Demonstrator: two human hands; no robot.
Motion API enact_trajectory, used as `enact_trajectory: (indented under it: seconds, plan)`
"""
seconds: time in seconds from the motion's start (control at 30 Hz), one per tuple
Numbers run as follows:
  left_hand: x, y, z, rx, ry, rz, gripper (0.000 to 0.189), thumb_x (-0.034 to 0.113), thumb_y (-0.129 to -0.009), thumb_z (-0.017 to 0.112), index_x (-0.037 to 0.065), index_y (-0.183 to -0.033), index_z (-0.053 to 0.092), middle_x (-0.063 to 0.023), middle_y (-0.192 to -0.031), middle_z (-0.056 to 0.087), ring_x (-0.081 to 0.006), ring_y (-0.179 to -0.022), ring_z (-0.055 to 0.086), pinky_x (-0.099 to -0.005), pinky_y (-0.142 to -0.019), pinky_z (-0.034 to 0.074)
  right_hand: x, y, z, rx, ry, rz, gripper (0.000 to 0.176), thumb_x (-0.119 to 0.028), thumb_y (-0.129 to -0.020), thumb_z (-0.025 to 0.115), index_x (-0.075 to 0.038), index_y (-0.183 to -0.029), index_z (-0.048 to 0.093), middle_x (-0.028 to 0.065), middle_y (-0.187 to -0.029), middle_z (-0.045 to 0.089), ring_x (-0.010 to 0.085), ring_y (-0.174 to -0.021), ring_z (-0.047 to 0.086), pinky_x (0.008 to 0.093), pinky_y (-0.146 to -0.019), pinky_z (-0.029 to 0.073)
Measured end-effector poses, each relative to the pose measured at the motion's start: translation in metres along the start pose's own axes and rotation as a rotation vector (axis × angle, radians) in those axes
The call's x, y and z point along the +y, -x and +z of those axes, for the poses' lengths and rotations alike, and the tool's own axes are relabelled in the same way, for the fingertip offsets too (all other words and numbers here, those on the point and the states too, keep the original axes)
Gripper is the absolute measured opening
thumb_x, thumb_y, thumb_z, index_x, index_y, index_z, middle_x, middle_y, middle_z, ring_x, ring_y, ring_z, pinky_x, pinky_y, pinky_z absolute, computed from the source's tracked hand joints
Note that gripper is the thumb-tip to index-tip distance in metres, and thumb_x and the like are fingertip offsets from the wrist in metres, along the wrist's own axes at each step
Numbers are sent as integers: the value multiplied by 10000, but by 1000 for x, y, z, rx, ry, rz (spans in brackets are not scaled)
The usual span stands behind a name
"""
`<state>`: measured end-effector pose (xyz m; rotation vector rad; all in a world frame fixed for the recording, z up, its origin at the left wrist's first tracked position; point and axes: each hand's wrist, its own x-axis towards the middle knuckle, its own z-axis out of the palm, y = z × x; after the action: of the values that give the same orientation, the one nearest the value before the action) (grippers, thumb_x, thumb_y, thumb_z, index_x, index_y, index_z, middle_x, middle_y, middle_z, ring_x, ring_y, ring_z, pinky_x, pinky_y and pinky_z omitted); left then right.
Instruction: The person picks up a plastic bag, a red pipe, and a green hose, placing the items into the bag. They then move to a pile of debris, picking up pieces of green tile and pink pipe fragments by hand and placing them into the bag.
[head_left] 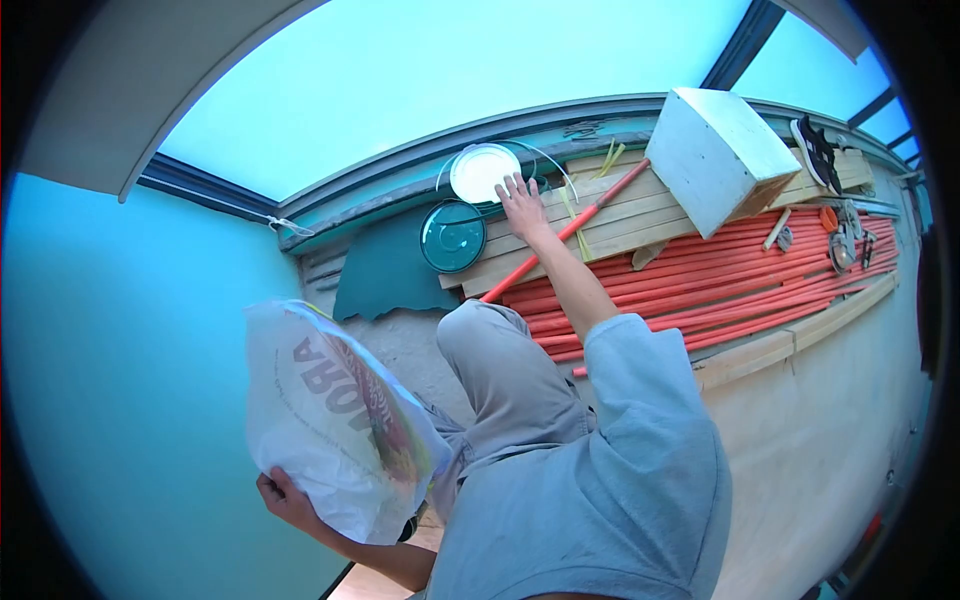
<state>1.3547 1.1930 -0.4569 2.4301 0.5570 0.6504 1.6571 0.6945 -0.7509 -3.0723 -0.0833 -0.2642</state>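
Observation:
My left hand (288,498) is closed on the edge of a white plastic bag (320,420) with large letters and a coloured print, and the bag hangs wide beside my knee. My right hand (522,207) reaches forward with fingers stretched out, its fingertips right at the edge of a round white bucket lid (480,175). A wire handle loops around that white round top. Just below it sits a dark green round bucket (453,238). Under my right forearm a red pipe (540,260) slants across wooden boards.
Wooden boards (640,215) and many red pipes (700,265) lie along the window ledge. A white box (720,160) stands on the boards, with a black shoe (816,155) to its right. A torn green sheet (385,265) lies left of the buckets. Small tools (845,245) rest on the pipes.

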Motion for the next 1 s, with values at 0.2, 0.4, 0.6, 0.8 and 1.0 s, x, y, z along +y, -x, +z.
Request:
enact_trajectory:
  seconds: [0.2,0.4,0.6,0.8,1.0]
  plan:
    - [-5,15,-4,65,30,-75,276,208,-982,537,-67,-994,538,-100,-827,550,-160,-746,485,-282,-695,420,8,-27,24,-125,-59,-136,257,-106,-800,598,-133,-1053,638,108,-1050,607,287,-1031,585,446,-924,437]
    - [14,21,-2,37,-24,0,282,226,-982,539,-50,-927,518,-62,-774,490,-144,-718,436,-279,-656,395,14,-54,-16,-92,-50,-299,220,-102,-824,562,-92,-1041,595,130,-1030,608,308,-959,618,422,-815,500]
    - [10,16,10,32,155,-32,272,226,-974,550,-39,-918,525,-39,-777,491,-127,-715,432,-250,-654,378,23,-65,-92,-52,-149,-386,162,-69,-861,489,-43,-1016,526,150,-1005,604,316,-969,606,450,-815,471]
    - [12,15,20,28,217,-26,238,204,-966,551,-31,-929,537,-12,-757,464,-107,-698,410,-241,-635,362,26,-55,-149,-48,-258,-379,152,-105,-870,497,-18,-993,522,162,-982,605,323,-966,601,435,-830,476]
    - [5,15,17,-4,277,-99,239,207,-965,560,-32,-974,556,-32,-826,530,-120,-767,465,-239,-729,401,7,-41,-186,73,-183,-354,228,-189,-864,578,-49,-1039,537,131,-973,556,299,-971,563,412,-815,472]
